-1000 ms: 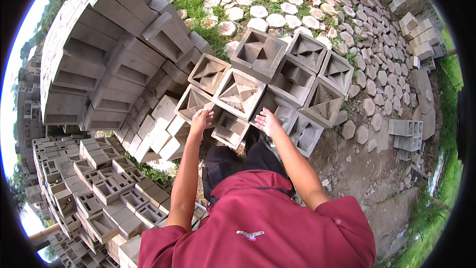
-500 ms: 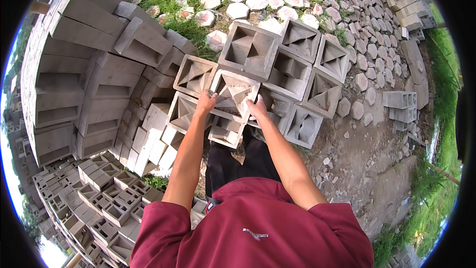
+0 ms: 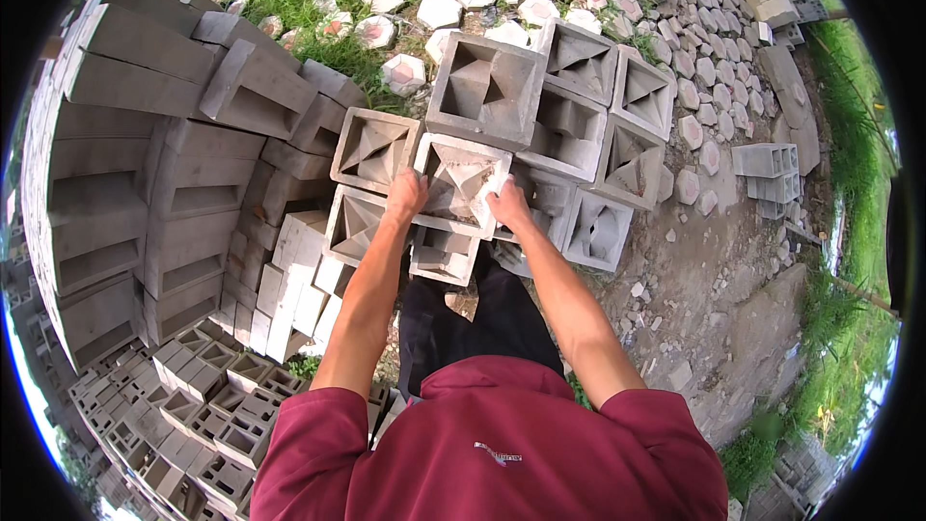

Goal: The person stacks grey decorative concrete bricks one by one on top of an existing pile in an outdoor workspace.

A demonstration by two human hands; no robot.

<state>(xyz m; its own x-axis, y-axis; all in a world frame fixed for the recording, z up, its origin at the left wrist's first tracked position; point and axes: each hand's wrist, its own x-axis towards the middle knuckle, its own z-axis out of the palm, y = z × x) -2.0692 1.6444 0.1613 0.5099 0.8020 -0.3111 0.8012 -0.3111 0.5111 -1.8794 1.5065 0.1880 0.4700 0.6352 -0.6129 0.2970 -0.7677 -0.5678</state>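
Note:
A square grey concrete block (image 3: 461, 183) with a recessed, angled pattern in its face is between my hands, at the near side of a cluster of similar blocks. My left hand (image 3: 407, 193) is closed on its left edge, and my right hand (image 3: 508, 204) grips its right edge. Beyond it sits a larger square block (image 3: 485, 92). A patterned block (image 3: 376, 150) lies to the left, and a smaller one (image 3: 445, 253) shows just below, near my legs. My fingertips are partly hidden behind the block's sides.
Tall stacks of concrete blocks (image 3: 203, 174) rise on the left, with more hollow blocks (image 3: 217, 425) at lower left. Hexagonal pavers (image 3: 439, 13) lie over grass ahead. Hollow blocks (image 3: 767, 161) stand on the rubble-strewn dirt (image 3: 694, 328) at right.
The held block now appears slightly higher and squarer, its top face more level. Both hands keep their grip on its edges. The surrounding view has shifted a little.

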